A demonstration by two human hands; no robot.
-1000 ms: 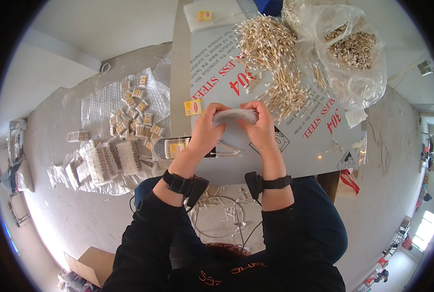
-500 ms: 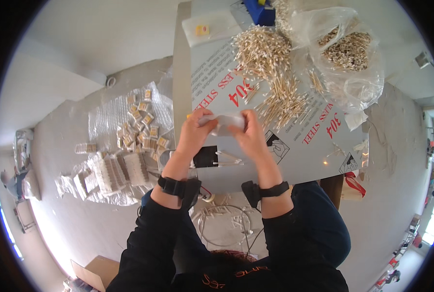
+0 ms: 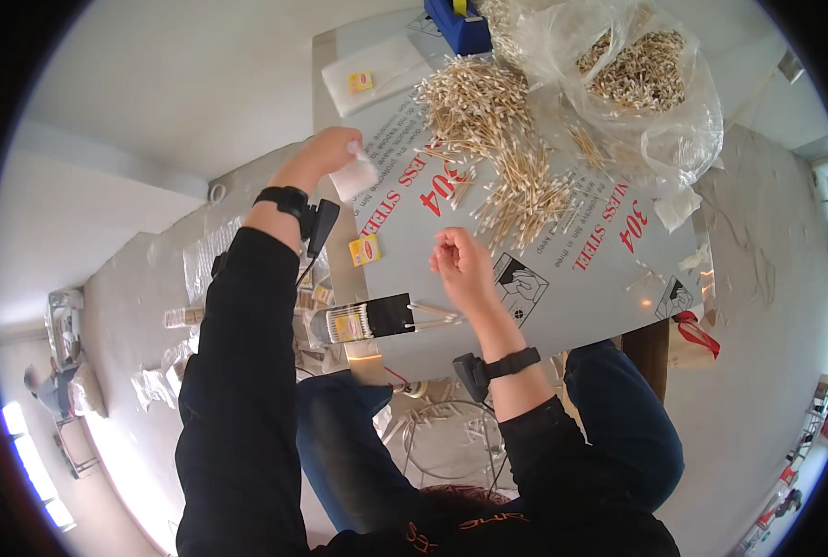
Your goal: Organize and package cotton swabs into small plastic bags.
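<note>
My left hand [image 3: 325,155] is out over the table's left edge, its fingers pinched on a small translucent plastic bag [image 3: 356,176]. Over the middle of the table is my right hand [image 3: 463,267], with loosely bent fingers a little apart and nothing visible in them. Left of it a small yellow card [image 3: 365,250] lies near the table edge. Closer to me, a black tray [image 3: 391,316] has a row of cotton swabs [image 3: 363,320] at its left end with another yellow card among them. A few loose swabs [image 3: 432,316] lie at the tray's right side.
A big heap of cotton swabs [image 3: 488,121] covers the table's far middle. Behind it stand a blue tape dispenser [image 3: 460,26] and a large clear bag of swabs [image 3: 641,79]. Flat plastic bags [image 3: 391,70] are stacked at far left. A round-topped stool [image 3: 446,441] is below.
My left hand has carried the plastic bag away to the far left. My right hand has let go of the bag and moved slightly nearer to me. The tray and yellow card are now uncovered.
</note>
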